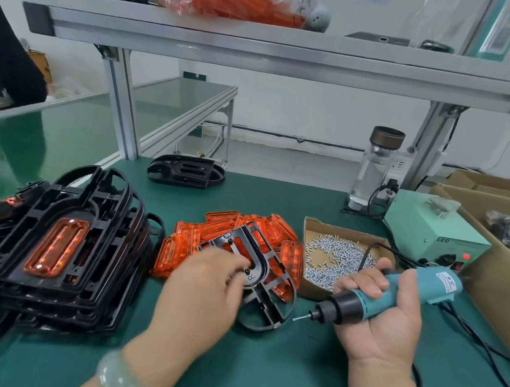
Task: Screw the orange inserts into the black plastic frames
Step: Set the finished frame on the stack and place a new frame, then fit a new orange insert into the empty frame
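**Gripping a frame and a driver at the bench**

Head view: the left hand reaches in from below, its fingers curled onto the open, D-shaped black plastic frame. It grips the frame near the raised oval ring marked with an R (the hand is blurred, so which fingers pinch cannot be told). That frame is tilted. Its rounded near end is down at the green bench mat, and its far end lies over the loose heap of translucent orange plastic inserts, which spreads just beyond the left hand's fingertips.

The right hand, palm up, is wrapped around the teal corded electric screwdriver, whose black nose points left toward the frame. A small silver screw sits on the bit tip, just short of the frame's rim.

Beyond the right hand's knuckles is an open cardboard tray of silver screws. Farther to its right is a pale green power box with a red light. To the left of the left hand stands a tall stack of black frames, the top one carrying an orange insert in its slot. Far beyond the left hand, a lone black frame lies at the bench's back edge. A pale green bangle circles the left wrist.
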{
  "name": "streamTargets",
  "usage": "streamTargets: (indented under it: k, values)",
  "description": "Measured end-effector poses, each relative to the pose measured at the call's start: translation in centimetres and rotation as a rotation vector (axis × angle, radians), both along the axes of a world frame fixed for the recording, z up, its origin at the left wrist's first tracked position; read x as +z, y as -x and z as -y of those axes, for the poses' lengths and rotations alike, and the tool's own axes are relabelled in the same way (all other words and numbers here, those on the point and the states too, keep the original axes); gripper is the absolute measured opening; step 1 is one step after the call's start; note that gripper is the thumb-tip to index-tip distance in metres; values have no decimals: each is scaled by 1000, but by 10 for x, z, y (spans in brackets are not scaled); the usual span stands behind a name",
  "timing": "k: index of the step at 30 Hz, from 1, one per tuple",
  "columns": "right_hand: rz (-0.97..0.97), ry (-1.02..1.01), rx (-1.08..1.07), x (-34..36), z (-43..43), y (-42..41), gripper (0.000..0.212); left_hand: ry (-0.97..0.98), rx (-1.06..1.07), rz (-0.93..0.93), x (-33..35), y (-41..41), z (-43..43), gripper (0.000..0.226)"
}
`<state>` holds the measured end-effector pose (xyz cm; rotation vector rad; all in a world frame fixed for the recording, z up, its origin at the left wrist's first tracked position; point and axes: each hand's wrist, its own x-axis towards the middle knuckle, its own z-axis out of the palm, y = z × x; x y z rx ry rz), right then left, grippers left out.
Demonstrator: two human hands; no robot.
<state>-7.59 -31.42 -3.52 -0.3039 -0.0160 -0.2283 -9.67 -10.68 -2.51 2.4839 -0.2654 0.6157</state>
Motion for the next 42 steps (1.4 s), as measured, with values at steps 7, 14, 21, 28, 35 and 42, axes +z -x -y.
streamTargets:
  k: [7,14,21,28,35,42]
  values:
    - [-30,16,-2,1,-1,-1,31,-299,-94,-205,20,-65,2,74]
    - [-50,12,-12,0,0,-2,23,-676,-195,-286,28,-87,18,49]
    - [-12,-3,5,1,2,-1,23,-661,-103,-229,46,-71,10,32]
    - [49,-44,11,3,8,2,33,-394,-61,-259,52,-29,-7,30]
    - [88,-94,23,5,11,4,40,-347,-171,-430,16,2,7,34]
    - [53,-60,22,3,7,3,39,-330,-119,-411,-4,-1,17,43]
